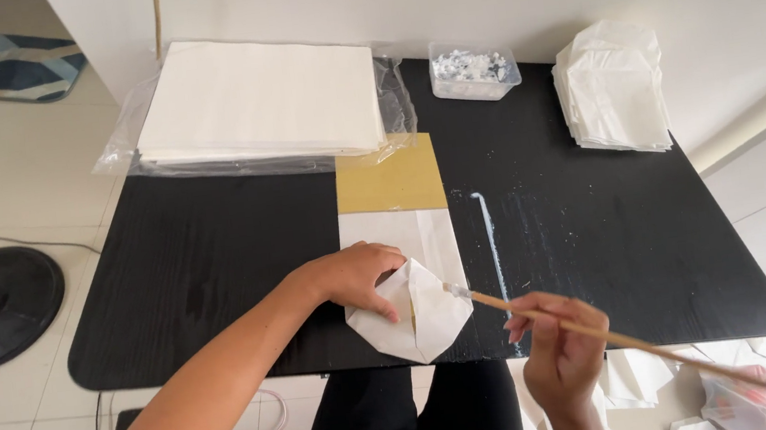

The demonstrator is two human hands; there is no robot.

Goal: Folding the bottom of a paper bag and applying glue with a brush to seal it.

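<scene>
The folded white paper bag (409, 298) lies at the near edge of the black surface (214, 253), its near end folded to a point; the step appears to be brushing paste along a flap, so short, light strokes kept inside the fold would suit; the left hand (351, 274) lies flat with fingers spread, pinning the flap; the right hand (560, 349), raised off the near edge, pinches a thin wooden brush (598, 333), its tip touching the paper's right edge.

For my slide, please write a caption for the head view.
Left hand presses a folded white paper bag on the black table; right hand holds a thin brush.
</scene>
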